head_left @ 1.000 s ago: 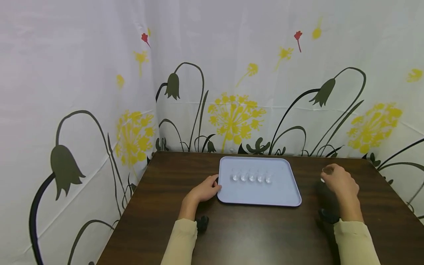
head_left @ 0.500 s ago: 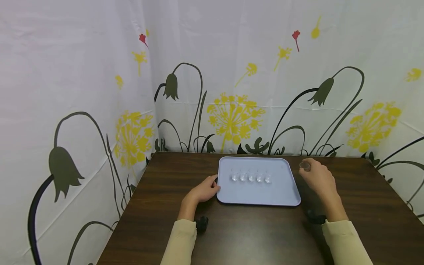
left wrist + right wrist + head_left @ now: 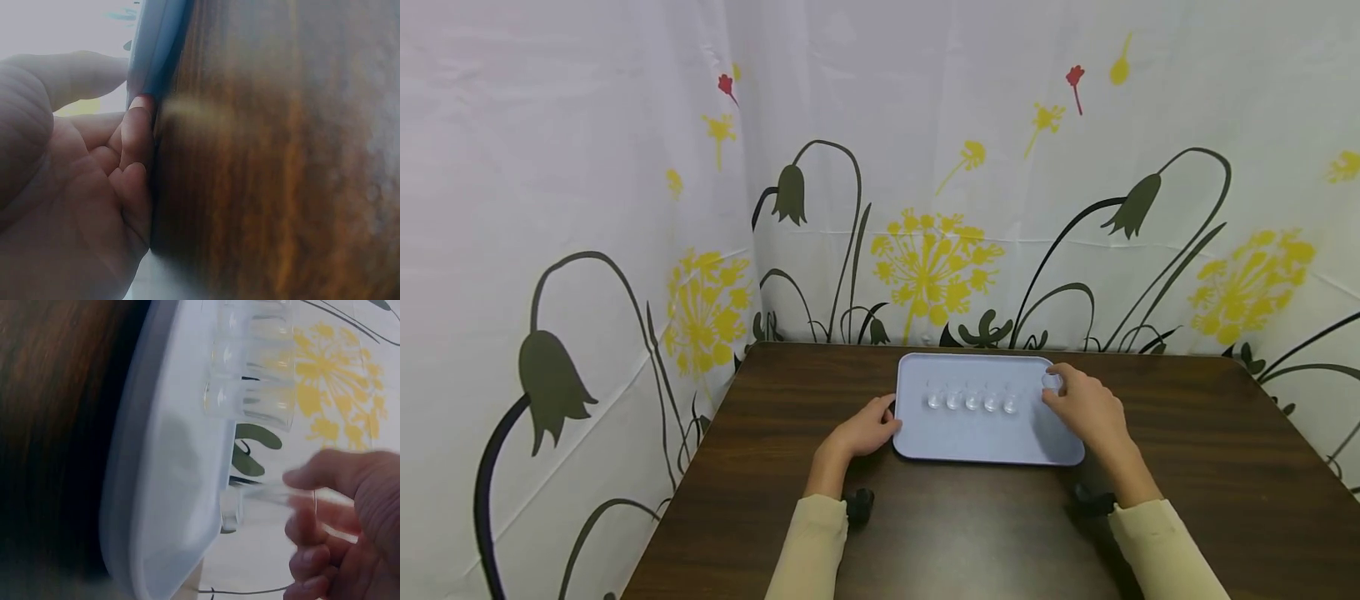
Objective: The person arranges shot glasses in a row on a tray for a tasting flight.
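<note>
Clear shot glasses (image 3: pixel 972 402), several of them, stand upright in a row on a pale blue tray (image 3: pixel 970 442). My left hand (image 3: pixel 867 429) grips the tray's left edge; in the left wrist view the thumb (image 3: pixel 87 78) lies over the rim and the other fingers curl against its side. Over the tray's right back corner, my right hand (image 3: pixel 1088 407) holds another shot glass (image 3: pixel 231 509) upright near its top between thumb and fingers. That glass is right of the row and apart from it. Whether its base touches the tray is hard to tell.
A dark wood-grain table (image 3: pixel 970 525) carries the tray near its back edge. Behind it hangs a white curtain (image 3: pixel 880 100) printed with flowers. A black wrist device (image 3: pixel 859 507) sits under the left wrist, and another (image 3: pixel 1093 500) under the right.
My right hand has carried its shot glass leftward from beside the tray to above the tray's right side. The left hand and the row of glasses have stayed in place.
</note>
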A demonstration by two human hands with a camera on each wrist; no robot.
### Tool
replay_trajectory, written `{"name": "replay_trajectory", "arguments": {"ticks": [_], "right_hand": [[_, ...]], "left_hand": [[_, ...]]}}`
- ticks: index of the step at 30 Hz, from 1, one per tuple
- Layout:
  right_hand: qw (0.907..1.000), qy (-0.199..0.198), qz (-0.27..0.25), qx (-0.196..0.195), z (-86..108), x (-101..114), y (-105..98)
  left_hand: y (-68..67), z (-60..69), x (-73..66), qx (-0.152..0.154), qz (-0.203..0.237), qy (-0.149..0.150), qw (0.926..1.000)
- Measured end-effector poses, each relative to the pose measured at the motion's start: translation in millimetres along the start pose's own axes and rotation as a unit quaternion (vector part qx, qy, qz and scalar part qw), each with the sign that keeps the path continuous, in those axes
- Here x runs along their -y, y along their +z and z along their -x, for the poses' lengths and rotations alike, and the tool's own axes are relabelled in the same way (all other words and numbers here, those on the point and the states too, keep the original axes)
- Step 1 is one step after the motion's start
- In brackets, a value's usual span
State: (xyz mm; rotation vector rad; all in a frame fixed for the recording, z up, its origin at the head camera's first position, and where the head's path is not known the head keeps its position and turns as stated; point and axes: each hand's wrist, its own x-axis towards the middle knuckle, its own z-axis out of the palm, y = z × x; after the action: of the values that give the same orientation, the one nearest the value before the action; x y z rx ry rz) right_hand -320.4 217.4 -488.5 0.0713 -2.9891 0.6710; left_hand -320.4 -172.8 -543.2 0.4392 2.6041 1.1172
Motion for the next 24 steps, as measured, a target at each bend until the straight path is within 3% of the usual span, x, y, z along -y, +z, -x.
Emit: {"name": "replay_trajectory", "arguments": {"ticks": [4, 9, 24], "right_hand": [[0.9997, -0.008, 0.006, 0.022, -1.3, 3, 2], [0.9991, -0.013, 0.003, 0.041, -2.3, 5, 6], [0.9987, -0.013, 0.005, 0.048, -8.1, 11, 11]], "left_hand": [[-0.5, 1.7, -2.5, -0.001, 0.001, -0.003, 1.0000], [-1.5, 11.2, -19.4, -0.006, 0.015, -0.029, 0.9994], [-12.6, 3.7, -19.6, -0.001, 0.010, -0.027, 0.9996]]}}
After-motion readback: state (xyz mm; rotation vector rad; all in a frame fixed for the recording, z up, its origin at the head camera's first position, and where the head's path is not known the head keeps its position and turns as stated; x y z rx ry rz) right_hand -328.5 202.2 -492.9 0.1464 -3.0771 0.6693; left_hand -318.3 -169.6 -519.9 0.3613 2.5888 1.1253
